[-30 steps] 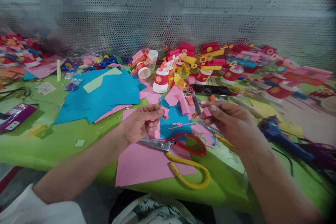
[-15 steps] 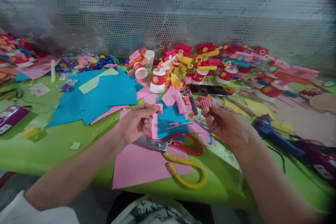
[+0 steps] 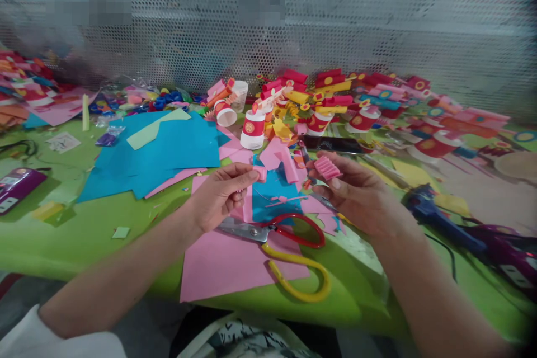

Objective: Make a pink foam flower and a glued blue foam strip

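My left hand (image 3: 224, 193) pinches a small folded piece of pink paper (image 3: 260, 173) between thumb and fingertips; another bit of pink shows among its curled fingers. Across from it, my right hand (image 3: 356, 187) is closed on a pleated pink paper strip (image 3: 327, 168), its accordion folds facing up. The two pieces are apart. Below and between my hands lie large scissors (image 3: 254, 231) with one red and one yellow handle, on a pink paper sheet (image 3: 235, 268). Blue paper (image 3: 272, 210) with thin pink scraps lies just behind the scissors.
Blue sheets (image 3: 151, 145) spread to the left. At the back stand white-and-red paper cups (image 3: 253, 130) with rolled-paper pieces. A dark phone (image 3: 333, 144) lies behind my right hand. A blue-nozzled glue gun (image 3: 444, 218) with a cord is at right, a purple device (image 3: 19, 187) at far left.
My right hand has turned the pleated strip so its folded face shows more. My left hand has shifted slightly right with its pink piece. The scissors and sheets stay put.
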Available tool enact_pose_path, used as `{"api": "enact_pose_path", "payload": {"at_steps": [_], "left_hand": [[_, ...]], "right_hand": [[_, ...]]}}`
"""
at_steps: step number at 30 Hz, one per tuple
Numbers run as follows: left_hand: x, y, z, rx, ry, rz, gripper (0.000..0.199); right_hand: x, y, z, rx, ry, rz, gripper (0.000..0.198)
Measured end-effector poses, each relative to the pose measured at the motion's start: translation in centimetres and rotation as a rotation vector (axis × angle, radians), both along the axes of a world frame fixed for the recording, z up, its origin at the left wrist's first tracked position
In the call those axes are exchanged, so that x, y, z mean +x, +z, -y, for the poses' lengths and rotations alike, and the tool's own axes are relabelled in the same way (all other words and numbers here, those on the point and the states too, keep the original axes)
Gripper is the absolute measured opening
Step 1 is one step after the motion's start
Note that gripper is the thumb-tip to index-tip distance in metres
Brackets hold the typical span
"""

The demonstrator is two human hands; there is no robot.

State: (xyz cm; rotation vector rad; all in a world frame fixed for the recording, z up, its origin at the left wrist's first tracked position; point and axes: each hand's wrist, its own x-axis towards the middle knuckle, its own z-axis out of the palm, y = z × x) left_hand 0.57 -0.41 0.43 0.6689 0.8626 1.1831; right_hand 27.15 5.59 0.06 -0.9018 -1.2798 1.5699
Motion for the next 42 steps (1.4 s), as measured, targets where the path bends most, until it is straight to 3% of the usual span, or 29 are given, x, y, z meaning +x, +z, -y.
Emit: {"api": "enact_pose_path", "payload": {"at_steps": [10, 16, 21, 28, 31, 35, 42], "left_hand": [[-0.1, -0.2, 0.0, 0.054, -0.01, -0.058, 0.015], [0.0, 0.0, 0.1, 0.036, -0.001, -0.074, 0.017], [0.1, 0.1, 0.1, 0.038, 0.003, -0.054, 0.019], [0.0, 0.1, 0.1, 0.022, 0.009, -0.046, 0.021], [0.0, 0.1, 0.1, 0.006, 0.018, -0.042, 0.023], [-0.1, 0.1, 0.2, 0.004, -0.004, -0.043, 0.023], [-0.1, 0.0, 0.1, 0.013, -0.007, -0.035, 0.021]], "right_hand": [[-0.5, -0.6, 0.6, 0.285, -0.103, 0.287, 0.042], [-0.8, -0.7, 0.9, 0.563, -0.067, 0.522, 0.035], [-1.2, -0.4, 1.2, 0.755, -0.121, 0.685, 0.029], [-1.3, -0.3, 0.8, 0.938, -0.171, 0.764, 0.019], [-1.2, -0.3, 0.8, 0.922, -0.192, 0.778, 0.02], [-1.0, -0.5, 0.8, 0.78, -0.21, 0.746, 0.04], [-0.6, -1.1, 0.5, 0.532, -0.184, 0.486, 0.046]]}}
